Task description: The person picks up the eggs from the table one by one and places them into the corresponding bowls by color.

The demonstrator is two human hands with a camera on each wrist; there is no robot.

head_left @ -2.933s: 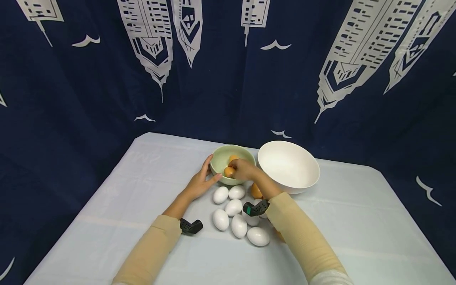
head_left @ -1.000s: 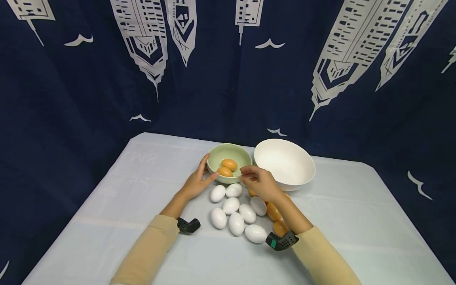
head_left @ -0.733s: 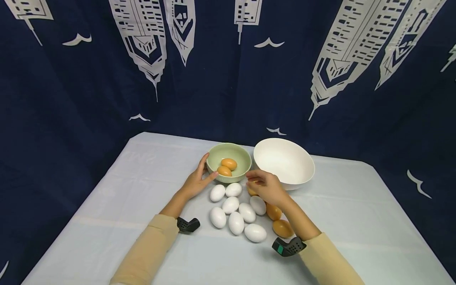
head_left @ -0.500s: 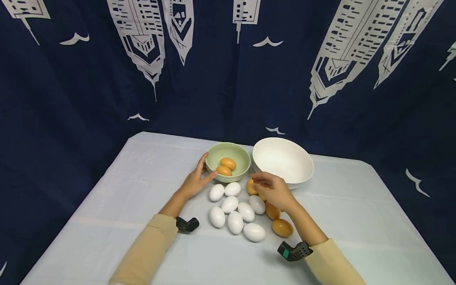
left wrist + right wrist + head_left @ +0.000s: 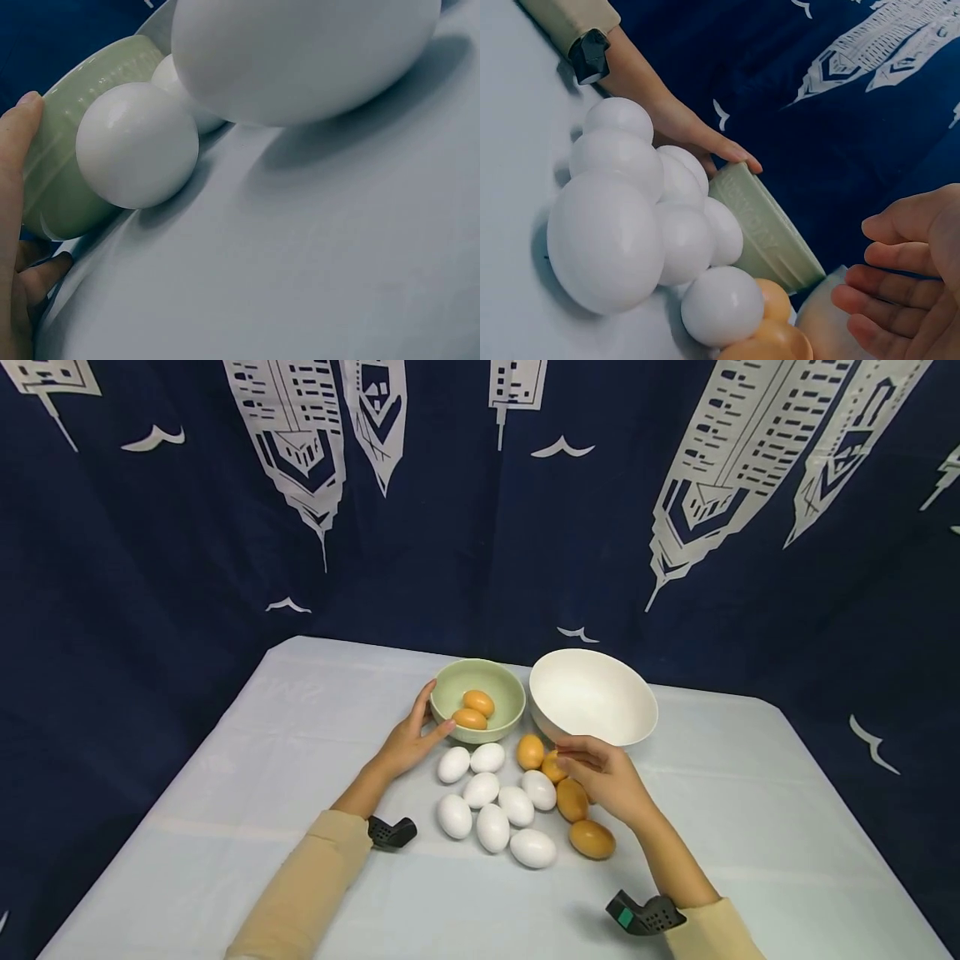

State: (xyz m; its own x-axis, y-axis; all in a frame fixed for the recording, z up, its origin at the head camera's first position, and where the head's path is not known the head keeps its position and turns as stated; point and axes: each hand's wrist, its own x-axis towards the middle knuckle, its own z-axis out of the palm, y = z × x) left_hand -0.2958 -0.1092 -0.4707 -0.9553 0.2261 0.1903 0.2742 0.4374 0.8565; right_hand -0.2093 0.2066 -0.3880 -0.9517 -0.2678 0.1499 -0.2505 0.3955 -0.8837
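My left hand (image 5: pixel 408 739) holds the light green bowl (image 5: pixel 506 727) from its left side, thumb at the front rim and fingers along the outer wall. Two orange-brown eggs (image 5: pixel 477 702) lie inside it. In the right wrist view the left thumb tip is at the rim of that bowl (image 5: pixel 761 225). My right hand (image 5: pixel 609 777) hovers over several loose brown eggs (image 5: pixel 572 800), its fingers loosely bent and nothing between them. It partly hides the eggs beneath it. Those fingers (image 5: pixel 889 289) also show relaxed and bare in the right wrist view.
A large white bowl (image 5: pixel 592 693) stands right of the green one, its rim just beyond the right hand. Several white eggs (image 5: pixel 492 827) lie on the white-covered table (image 5: pixel 300 710) in front of the green bowl. A dark blue printed curtain (image 5: pixel 465 568) hangs behind.
The right hand has come out of the green bowl, leaving an egg there beside another, and moved right and back over the loose brown eggs. The left hand stays at the bowl.
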